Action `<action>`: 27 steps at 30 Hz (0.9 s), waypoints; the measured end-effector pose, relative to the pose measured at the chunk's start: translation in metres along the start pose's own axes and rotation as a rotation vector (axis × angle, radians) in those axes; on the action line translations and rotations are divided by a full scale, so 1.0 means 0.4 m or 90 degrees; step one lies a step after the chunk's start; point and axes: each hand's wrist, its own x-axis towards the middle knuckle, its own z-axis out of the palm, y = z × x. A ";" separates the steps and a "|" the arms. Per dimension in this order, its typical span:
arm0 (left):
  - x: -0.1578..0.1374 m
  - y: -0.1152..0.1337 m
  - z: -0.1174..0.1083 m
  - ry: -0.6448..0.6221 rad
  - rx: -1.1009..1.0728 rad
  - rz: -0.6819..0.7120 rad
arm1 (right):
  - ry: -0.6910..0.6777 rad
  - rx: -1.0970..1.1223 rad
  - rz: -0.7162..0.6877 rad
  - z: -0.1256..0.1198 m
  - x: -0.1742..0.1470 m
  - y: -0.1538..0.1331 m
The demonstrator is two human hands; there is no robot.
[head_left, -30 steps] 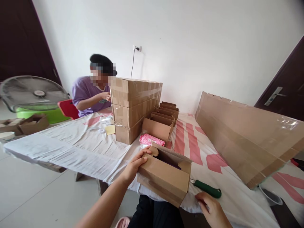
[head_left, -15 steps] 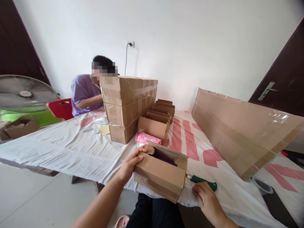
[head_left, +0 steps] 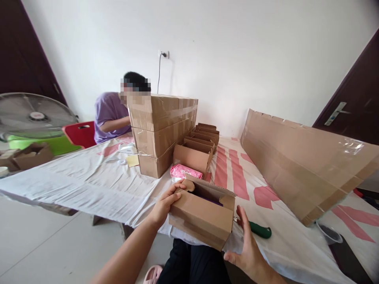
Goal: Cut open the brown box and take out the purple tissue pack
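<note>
1. fingers of the left hand (head_left: pixel 164 206) were clamped on the small carton (head_left: pixel 203 215) at the table (head_left: pixel 89 185) edge.
2. right hand (head_left: pixel 247 250) was spread open beside it, near the green-handled knife (head_left: pixel 260 230).
3. judged: both sides should be steadied evenly.

The co-worker's face is blurred, and the stack of 3 taped cartons (head_left: pixel 162 132) hides their hands. The fan (head_left: pixel 34 116) is cut off at the left edge. The small open box (head_left: pixel 203 211) mostly hides its purple contents (head_left: pixel 211 200).
</note>
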 end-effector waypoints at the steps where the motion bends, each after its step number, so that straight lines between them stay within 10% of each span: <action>1: -0.006 0.002 0.011 0.001 0.003 0.000 | -0.007 0.054 0.020 0.003 0.016 -0.007; 14: -0.068 0.084 0.043 -0.174 0.017 0.090 | 0.014 0.153 0.089 -0.095 0.027 0.196; 27: -0.065 0.052 0.013 -0.147 0.217 0.084 | 0.111 -0.030 0.050 -0.049 0.064 0.090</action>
